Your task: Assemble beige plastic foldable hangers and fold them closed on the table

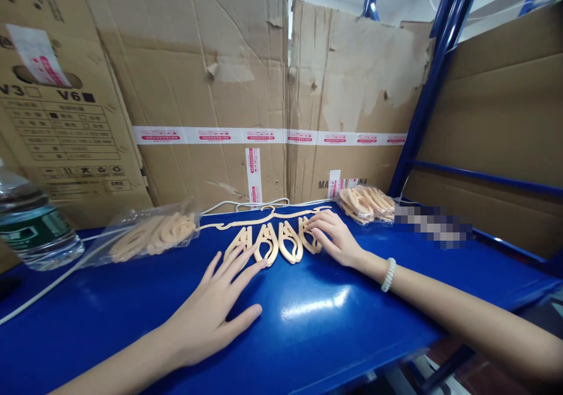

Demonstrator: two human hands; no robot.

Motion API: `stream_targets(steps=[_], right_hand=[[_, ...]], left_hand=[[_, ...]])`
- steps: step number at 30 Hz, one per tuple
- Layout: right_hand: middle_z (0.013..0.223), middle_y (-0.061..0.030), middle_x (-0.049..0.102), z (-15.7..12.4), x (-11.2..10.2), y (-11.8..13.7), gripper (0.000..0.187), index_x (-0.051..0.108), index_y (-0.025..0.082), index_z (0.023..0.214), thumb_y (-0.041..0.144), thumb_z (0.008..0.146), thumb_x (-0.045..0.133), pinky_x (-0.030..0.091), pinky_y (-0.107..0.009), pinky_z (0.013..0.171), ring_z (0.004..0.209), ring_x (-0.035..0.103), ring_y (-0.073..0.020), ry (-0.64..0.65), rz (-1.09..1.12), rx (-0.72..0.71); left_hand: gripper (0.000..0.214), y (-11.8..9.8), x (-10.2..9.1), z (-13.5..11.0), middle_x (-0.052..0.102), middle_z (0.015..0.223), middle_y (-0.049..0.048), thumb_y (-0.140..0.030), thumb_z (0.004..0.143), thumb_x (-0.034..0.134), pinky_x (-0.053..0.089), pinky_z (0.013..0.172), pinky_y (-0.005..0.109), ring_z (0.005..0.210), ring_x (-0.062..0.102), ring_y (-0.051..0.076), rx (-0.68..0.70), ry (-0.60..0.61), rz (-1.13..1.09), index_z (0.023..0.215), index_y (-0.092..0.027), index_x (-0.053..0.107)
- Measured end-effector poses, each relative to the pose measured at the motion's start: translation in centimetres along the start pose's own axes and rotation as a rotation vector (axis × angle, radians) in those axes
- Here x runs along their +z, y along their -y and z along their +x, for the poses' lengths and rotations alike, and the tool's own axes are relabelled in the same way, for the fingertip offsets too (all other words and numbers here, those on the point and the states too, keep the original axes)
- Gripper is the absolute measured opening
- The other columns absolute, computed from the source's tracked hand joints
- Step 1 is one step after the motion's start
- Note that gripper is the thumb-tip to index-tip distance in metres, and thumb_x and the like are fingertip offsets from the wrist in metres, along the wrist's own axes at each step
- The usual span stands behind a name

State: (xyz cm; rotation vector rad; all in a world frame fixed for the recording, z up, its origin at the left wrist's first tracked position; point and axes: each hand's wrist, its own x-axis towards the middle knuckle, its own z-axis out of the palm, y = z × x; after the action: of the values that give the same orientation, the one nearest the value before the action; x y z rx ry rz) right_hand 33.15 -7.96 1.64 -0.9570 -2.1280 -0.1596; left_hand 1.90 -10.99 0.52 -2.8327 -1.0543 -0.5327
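Several beige plastic clips (275,243) lie in a row on the blue shelf top (316,318). Behind them lies a long beige hanger bar (264,214). My left hand (215,310) rests flat with fingers spread, its fingertips touching the leftmost clips. My right hand (334,239) lies over the rightmost clip, fingers stretched and pressing on it; a white beaded bracelet (387,274) is on that wrist.
A clear bag of beige clips (149,233) lies at the left, another bag of clips (367,202) at the right back. A water bottle (30,222) stands far left. A white cable (53,280) crosses the surface. Cardboard boxes (211,90) wall the back; a blue rack post (431,84) rises at right.
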Motion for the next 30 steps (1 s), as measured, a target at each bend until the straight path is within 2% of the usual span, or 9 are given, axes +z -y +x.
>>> stream_targets(steps=[12, 22, 30], right_hand=[[0.086, -0.0072, 0.064, -0.3, -0.2, -0.7, 0.033, 0.064, 0.021, 0.086, 0.036, 0.102, 0.04, 0.045, -0.04, 0.079, 0.084, 0.057, -0.0238, -0.178, 0.04, 0.053], [0.08, -0.0052, 0.062, -0.5, -0.2, -1.8, 0.032, 0.064, 0.019, 0.08, 0.035, 0.1, 0.045, 0.044, -0.034, 0.072, 0.077, 0.059, -0.021, -0.319, 0.124, 0.227], [0.066, -0.0014, 0.057, -0.8, 0.1, -2.9, 0.032, 0.065, 0.018, 0.078, 0.037, 0.097, 0.047, 0.042, -0.03, 0.061, 0.063, 0.055, -0.0179, -0.357, 0.24, 0.389]], left_hand=[[0.056, -0.1, -0.2, -0.1, 0.033, 0.157, 0.0068, -0.042, 0.093, 0.051, 0.017, 0.114, 0.065, 0.145, 0.022, 0.035, 0.006, -0.011, -0.005, 0.147, -0.03, 0.037], [0.055, -0.3, -0.4, 0.0, 0.036, 0.156, 0.0056, -0.038, 0.091, 0.054, 0.016, 0.114, 0.066, 0.145, 0.024, 0.035, -0.004, -0.005, -0.072, 0.144, -0.033, 0.04], [0.057, -0.2, -0.2, 0.0, 0.04, 0.153, 0.0048, -0.036, 0.089, 0.057, 0.014, 0.114, 0.067, 0.144, 0.027, 0.035, -0.041, 0.02, -0.131, 0.144, -0.033, 0.041]])
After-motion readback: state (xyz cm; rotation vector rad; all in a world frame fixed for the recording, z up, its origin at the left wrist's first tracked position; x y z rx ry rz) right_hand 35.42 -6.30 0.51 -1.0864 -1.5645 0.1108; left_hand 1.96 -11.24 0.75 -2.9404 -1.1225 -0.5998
